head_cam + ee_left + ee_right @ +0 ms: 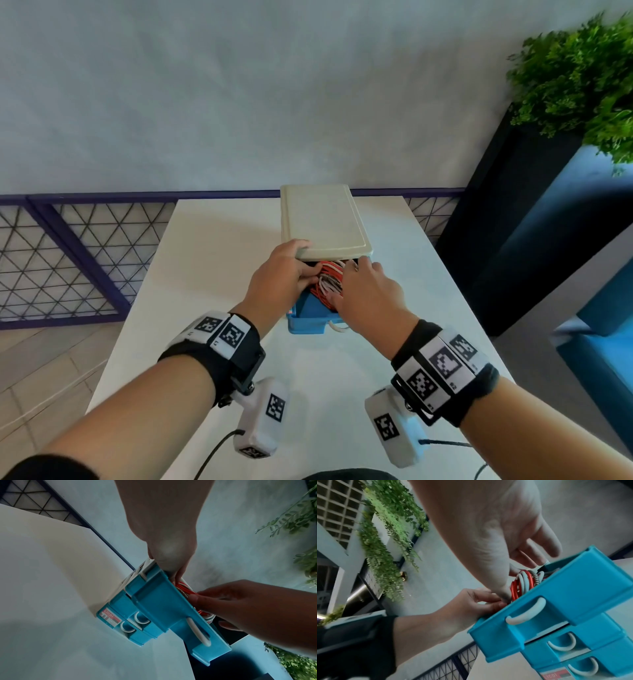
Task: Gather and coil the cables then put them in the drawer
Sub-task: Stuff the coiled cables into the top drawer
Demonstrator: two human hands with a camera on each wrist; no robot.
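A small drawer unit with a cream top [322,219] stands on the white table [212,257]. Its top blue drawer [305,325] [163,608] [573,588] is pulled out toward me. Inside lies a bundle of coiled cables [325,284] [184,586] [523,582]: red, white and a metallic braided one. My left hand [291,274] [481,601] reaches in from the left, its thumb up by the unit's top, and its curled fingers pinch the cables at the drawer's side. My right hand [363,284] [513,547] lies over the bundle from the right, thumb pressing the coil, fingers loosely spread.
Two lower blue drawers [137,622] [565,642] with white handles are closed. A purple mesh railing [68,257] runs behind and left of the table. At the right stand a dark planter with a green plant [582,78] and blue seating.
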